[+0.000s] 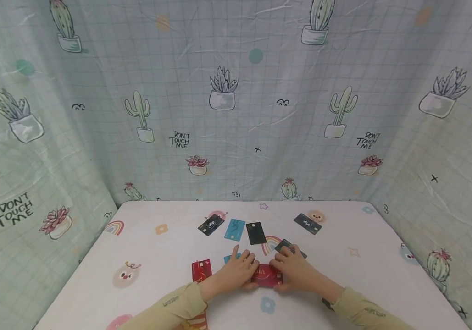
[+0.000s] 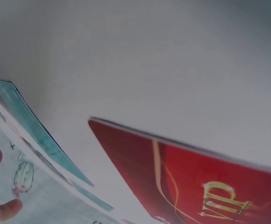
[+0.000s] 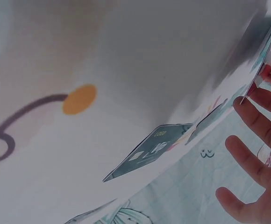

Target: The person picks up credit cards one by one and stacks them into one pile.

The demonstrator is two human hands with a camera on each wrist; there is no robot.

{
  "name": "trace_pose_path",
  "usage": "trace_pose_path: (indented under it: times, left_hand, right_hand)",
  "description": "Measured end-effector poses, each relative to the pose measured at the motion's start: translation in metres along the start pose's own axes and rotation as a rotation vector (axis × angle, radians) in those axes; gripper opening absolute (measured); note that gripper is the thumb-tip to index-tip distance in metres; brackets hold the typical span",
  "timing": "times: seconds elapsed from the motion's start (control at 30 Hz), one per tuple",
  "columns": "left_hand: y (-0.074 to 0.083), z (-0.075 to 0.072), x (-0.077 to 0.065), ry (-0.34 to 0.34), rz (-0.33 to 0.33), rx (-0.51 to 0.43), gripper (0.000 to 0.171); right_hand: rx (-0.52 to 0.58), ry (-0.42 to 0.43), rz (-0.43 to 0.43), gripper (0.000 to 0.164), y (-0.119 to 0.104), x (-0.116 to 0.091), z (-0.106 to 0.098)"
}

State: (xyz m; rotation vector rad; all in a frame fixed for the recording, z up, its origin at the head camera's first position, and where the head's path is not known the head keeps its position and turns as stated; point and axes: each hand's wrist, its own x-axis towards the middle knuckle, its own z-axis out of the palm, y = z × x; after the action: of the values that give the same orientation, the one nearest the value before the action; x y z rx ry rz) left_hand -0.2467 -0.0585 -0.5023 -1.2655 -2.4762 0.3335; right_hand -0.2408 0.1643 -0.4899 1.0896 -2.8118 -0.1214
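A red card with gold VIP lettering (image 1: 267, 276) lies across the middle between both hands. My left hand (image 1: 237, 271) pinches its left end, thumb at the near edge, with one finger stretched forward. My right hand (image 1: 295, 270) grips the right end; in the right wrist view fingertips touch a card's edge, the rest cut off by the frame. A blue card (image 1: 231, 258) is partly covered by the left hand. Behind the right fingers lies a dark card (image 1: 291, 247). Beside the left wrist is another red card (image 1: 201, 269), close up in the left wrist view.
Farther back lie a black VIP card (image 1: 211, 224), a blue card (image 1: 235, 229), a black card (image 1: 256, 233) and a grey-black card (image 1: 308, 223). A red-and-gold card (image 1: 200, 321) shows below the left sleeve, and a dark card (image 1: 327, 304) peeks from under the right sleeve. Patterned curtains enclose the white table.
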Motion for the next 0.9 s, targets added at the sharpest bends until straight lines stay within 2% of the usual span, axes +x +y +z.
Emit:
trace_pose_path:
  times: [0.3, 0.6, 0.9]
  left_hand:
    - [-0.003, -0.001, 0.001, -0.027, -0.019, -0.028, 0.059]
    - [-0.006, 0.004, 0.001, -0.012, -0.027, -0.008, 0.058]
    - [-0.011, 0.010, 0.002, 0.005, -0.051, -0.044, 0.057]
  right_hand:
    - [0.005, 0.055, 0.012, 0.053, 0.002, 0.001, 0.000]
    - [-0.001, 0.086, 0.022, 0.054, 0.006, 0.003, 0.001]
    - [0.015, 0.144, 0.017, 0.054, 0.010, 0.005, 0.001]
